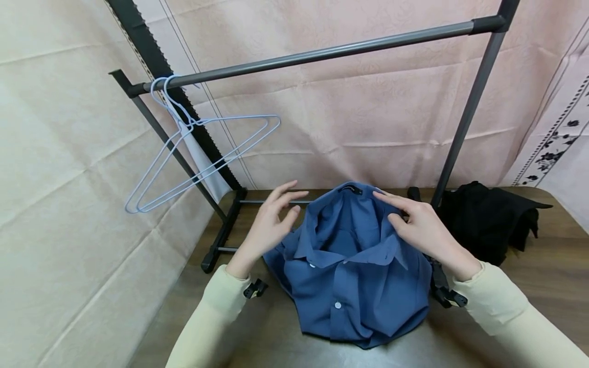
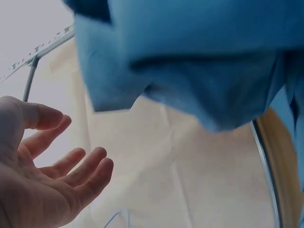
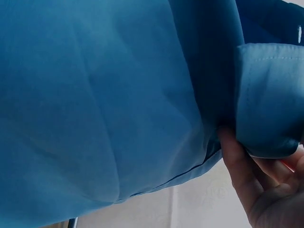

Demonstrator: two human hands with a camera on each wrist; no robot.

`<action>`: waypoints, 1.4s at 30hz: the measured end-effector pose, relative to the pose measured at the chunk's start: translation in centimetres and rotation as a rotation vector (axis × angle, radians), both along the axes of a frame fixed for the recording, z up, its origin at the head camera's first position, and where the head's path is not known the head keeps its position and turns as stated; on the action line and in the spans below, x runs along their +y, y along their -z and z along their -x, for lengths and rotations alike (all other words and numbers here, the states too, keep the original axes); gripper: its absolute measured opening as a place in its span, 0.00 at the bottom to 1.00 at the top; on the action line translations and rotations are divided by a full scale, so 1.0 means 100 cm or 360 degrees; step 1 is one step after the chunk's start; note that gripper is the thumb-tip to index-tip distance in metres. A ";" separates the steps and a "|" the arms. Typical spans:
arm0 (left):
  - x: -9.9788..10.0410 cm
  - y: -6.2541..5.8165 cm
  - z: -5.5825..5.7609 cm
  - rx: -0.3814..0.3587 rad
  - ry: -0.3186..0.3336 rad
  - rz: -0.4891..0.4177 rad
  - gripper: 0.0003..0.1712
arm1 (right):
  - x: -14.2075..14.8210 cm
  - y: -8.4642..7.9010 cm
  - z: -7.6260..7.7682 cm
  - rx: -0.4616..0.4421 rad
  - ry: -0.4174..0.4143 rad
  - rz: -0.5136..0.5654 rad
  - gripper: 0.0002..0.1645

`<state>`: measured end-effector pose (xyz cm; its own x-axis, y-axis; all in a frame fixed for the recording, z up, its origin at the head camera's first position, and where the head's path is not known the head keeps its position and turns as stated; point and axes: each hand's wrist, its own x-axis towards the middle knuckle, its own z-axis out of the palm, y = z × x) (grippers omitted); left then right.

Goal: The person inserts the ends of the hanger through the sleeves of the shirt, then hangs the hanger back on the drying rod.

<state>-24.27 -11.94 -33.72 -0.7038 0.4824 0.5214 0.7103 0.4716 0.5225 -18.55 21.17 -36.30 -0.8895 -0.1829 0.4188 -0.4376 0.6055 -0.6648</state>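
A blue button-up shirt (image 1: 354,286) is bunched over the table, its collar standing up and spread, with a dark label at the back of the neck. At the collar's right side, my right hand (image 1: 425,230) holds the fabric. The right wrist view shows the thumb (image 3: 232,156) against the cloth, with other fingers partly hidden behind the collar flap (image 3: 270,95). My left hand (image 1: 271,222) is just left of the collar, fingers spread and slightly bent, holding nothing. A gap separates this hand (image 2: 57,171) from the shirt (image 2: 190,61) in the left wrist view.
Two light-blue wire hangers (image 1: 202,174) hang at the left end of a grey rack bar (image 1: 322,53) behind the shirt. Black cloth (image 1: 488,220) lies on the wooden table (image 1: 552,260) at right. Patterned cloth (image 1: 345,128) covers the wall behind.
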 end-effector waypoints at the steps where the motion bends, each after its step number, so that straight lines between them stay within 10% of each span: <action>1: -0.003 -0.003 0.001 0.0023 -0.0021 -0.0017 0.19 | 0.000 0.000 0.000 -0.0006 -0.0005 0.0007 0.34; 18: -0.097 -0.078 0.006 0.0489 -0.0582 -0.0071 0.24 | 0.008 0.002 -0.008 0.0019 -0.0025 -0.0040 0.34; 25: -0.145 -0.103 0.008 0.0354 -0.0830 0.0028 0.28 | 0.009 0.005 -0.008 0.0035 -0.0031 -0.0032 0.34; 42: -0.200 -0.085 0.007 0.0152 -0.1079 0.0074 0.28 | 0.008 0.012 -0.005 0.0012 -0.0034 -0.0067 0.35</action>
